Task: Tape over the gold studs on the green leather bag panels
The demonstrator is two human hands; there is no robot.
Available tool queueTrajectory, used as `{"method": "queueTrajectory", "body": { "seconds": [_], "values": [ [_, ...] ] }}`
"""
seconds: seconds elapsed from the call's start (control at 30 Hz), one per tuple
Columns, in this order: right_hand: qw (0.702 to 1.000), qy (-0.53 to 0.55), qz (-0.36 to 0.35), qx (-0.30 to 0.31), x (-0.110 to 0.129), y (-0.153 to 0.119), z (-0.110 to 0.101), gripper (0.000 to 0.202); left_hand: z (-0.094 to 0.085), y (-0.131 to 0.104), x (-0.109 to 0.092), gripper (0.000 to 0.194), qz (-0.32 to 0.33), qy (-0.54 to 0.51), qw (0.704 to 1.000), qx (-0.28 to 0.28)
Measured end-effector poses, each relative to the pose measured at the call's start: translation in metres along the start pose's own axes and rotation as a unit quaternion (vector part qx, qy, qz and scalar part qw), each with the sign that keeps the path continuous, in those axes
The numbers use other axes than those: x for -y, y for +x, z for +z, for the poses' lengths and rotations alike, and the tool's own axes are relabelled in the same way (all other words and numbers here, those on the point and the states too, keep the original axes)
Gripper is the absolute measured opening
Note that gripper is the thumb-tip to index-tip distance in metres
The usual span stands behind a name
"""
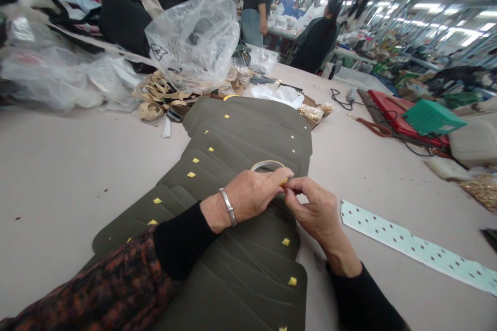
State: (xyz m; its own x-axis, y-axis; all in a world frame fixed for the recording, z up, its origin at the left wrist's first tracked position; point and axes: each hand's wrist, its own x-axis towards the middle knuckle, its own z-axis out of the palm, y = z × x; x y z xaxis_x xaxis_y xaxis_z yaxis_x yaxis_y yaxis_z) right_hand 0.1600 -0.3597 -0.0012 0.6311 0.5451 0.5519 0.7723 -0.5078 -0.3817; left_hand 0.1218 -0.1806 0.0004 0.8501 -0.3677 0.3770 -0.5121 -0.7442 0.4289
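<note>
My left hand (252,194), with a silver bangle at the wrist, is closed on a roll of yellow tape (259,165); the roll's rim shows behind the fingers. Thumb and forefinger of my right hand (316,209) pinch together at a small yellow bit of tape beside my left fingertips. Both hands are over overlapping olive fabric panels (248,134) spread down the table. Small yellow tape pieces, such as a tape square (286,242), stick to the panels along both sides. A few tiny shiny metal studs (293,151) show near the upper right edge.
A pale strip with dark dots (411,248) lies at right. Beyond it are a green box (434,117), a red pad (392,108) and a brown strap (373,126). Clear plastic bags (198,36) and coiled beige straps (155,93) crowd the back left. People are in the background.
</note>
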Motion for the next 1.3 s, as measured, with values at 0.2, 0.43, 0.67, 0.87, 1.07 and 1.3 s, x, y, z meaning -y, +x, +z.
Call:
{"method": "queueTrajectory", "body": {
  "seconds": [0.2, 0.43, 0.67, 0.87, 1.07, 1.3],
  "values": [
    [0.999, -0.030, 0.031, -0.020, 0.003, -0.002, 0.002, 0.014, -0.003, 0.002, 0.001, 0.011, -0.015, 0.047, 0.999, 0.003],
    [0.956, 0.148, 0.253, 0.004, 0.009, 0.003, 0.004, 0.011, -0.001, 0.005, -0.001, 0.016, 0.033, 0.110, 0.993, -0.021],
    [0.875, 0.264, 0.405, -0.002, -0.033, 0.000, 0.007, 0.028, 0.006, 0.008, 0.006, 0.021, -0.007, 0.121, 0.992, -0.027],
    [0.908, 0.215, 0.350, 0.086, -0.048, -0.004, 0.011, 0.030, 0.014, 0.018, 0.024, 0.015, -0.016, 0.193, 0.980, 0.046],
    [0.936, 0.135, 0.289, 0.151, -0.045, -0.001, 0.006, 0.024, 0.009, 0.014, 0.018, 0.015, -0.035, 0.189, 0.978, 0.086],
    [0.954, 0.127, 0.210, 0.174, -0.031, -0.004, 0.003, 0.024, 0.008, 0.010, 0.017, 0.012, -0.025, 0.173, 0.978, 0.115]
  ]
}}
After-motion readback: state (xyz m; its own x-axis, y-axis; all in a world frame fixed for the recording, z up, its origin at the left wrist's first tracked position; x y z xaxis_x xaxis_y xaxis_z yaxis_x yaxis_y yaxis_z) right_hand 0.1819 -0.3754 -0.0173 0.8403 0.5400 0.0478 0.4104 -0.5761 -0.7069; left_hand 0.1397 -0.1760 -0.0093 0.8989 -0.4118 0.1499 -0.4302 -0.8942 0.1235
